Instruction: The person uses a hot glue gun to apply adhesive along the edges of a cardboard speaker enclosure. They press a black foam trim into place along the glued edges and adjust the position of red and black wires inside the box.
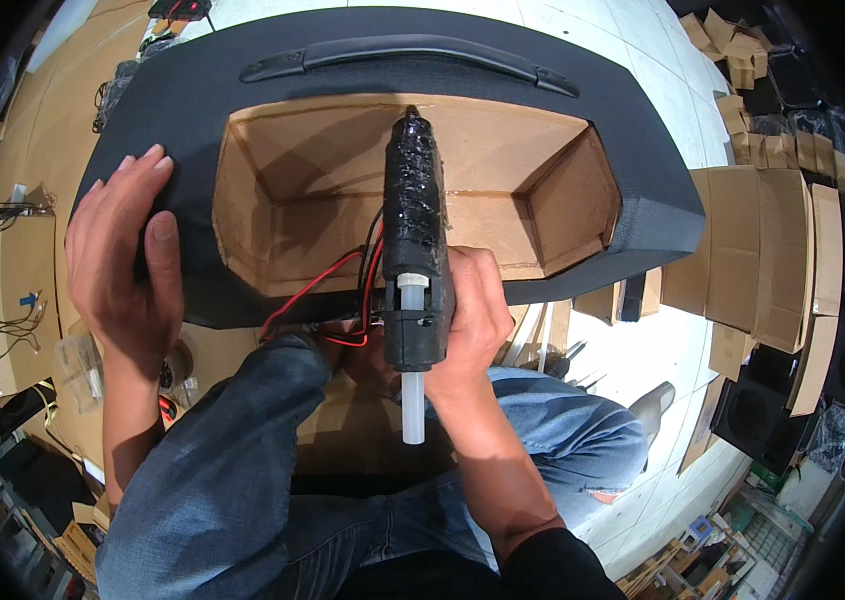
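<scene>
My right hand [476, 315] is wrapped round the grip of a black hot glue gun [413, 200], with a whitish glue stick [413, 408] poking out of its rear end. The gun's dark nozzle points away from me, over the opening of a black-covered speaker box [633, 130]. Bare brown board lines the inside of the box. My left hand [130, 250] lies against the left side of the box, fingers stretched out and thumb apart. Red and black wires [315, 288] hang over the near edge of the opening, left of the gun. A black carrying handle [413, 48] spans the far side.
At the right stand open cardboard boxes [758, 255] and black speaker boxes [758, 405]. Cables [15, 325] and a clear plastic container [78, 370] lie on cardboard at the left. My knees, in jeans [213, 440], are close below the box.
</scene>
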### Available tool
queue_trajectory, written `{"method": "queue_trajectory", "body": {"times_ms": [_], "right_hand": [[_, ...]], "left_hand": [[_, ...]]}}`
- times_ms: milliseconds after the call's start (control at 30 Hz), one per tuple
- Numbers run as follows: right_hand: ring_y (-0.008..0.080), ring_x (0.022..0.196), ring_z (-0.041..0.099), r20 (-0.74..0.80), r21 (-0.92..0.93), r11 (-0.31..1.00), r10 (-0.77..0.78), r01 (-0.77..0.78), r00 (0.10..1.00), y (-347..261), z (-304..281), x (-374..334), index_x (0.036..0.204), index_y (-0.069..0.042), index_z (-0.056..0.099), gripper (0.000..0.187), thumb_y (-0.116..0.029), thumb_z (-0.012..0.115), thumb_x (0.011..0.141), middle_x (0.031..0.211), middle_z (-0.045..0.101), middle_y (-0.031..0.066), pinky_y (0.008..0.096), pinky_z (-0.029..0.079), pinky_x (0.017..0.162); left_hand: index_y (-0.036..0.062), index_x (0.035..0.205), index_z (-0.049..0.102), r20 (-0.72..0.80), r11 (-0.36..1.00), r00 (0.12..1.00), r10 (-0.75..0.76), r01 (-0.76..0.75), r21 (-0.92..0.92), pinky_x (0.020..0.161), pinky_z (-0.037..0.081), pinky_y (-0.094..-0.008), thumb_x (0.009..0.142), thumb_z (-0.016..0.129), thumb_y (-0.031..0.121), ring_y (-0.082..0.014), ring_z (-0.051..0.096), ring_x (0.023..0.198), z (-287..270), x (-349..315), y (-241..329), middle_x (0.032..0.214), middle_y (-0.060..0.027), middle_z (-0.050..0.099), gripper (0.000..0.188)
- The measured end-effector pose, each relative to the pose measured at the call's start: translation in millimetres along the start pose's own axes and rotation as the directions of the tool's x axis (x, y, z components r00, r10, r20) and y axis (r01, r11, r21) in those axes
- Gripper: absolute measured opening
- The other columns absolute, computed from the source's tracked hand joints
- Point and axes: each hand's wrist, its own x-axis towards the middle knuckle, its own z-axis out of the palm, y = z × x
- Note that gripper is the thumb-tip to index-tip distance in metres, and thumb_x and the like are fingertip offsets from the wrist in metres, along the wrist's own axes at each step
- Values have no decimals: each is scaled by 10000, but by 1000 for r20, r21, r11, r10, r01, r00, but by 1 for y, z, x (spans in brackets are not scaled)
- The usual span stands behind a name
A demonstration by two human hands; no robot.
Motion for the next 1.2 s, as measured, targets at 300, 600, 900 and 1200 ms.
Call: {"method": "queue_trajectory", "body": {"times_ms": [300,600,900,1200], "right_hand": [[303,759,637,-8,30,999,-22,23,1000,-4,0,1,1040,18,688,263,-76,689,795,880,607,150,364,526,693],[295,721,630,-69,17,1000,-9,11,998,1,-3,2,975,12,682,287,-97,728,713,850,603,136,366,523,659],[310,737,626,-106,1,1000,0,1,994,7,-6,1,992,1,674,323,-76,732,684,875,611,140,378,531,685],[338,747,597,-112,6,1000,19,-18,994,11,-12,1,945,12,665,277,-5,673,668,828,590,148,402,522,686]], "left_hand": [[-5,1203,712,20,1000,1000,15,-15,-2,1102,446,-469,1020,567,96,-357,664,1231,-1,0,-1,1230,-168,737,254],[5,1168,733,-17,999,999,35,-35,4,1073,464,-471,1002,602,107,-349,689,1181,2,1,-2,1191,-157,751,235],[4,1175,729,-4,998,999,51,-51,43,1070,468,-470,1012,582,99,-346,691,1178,1,1,-1,1195,-160,749,239],[4,1198,721,14,997,999,46,-47,59,1082,463,-474,1011,579,83,-351,685,1193,1,0,-1,1216,-153,744,247]]}}
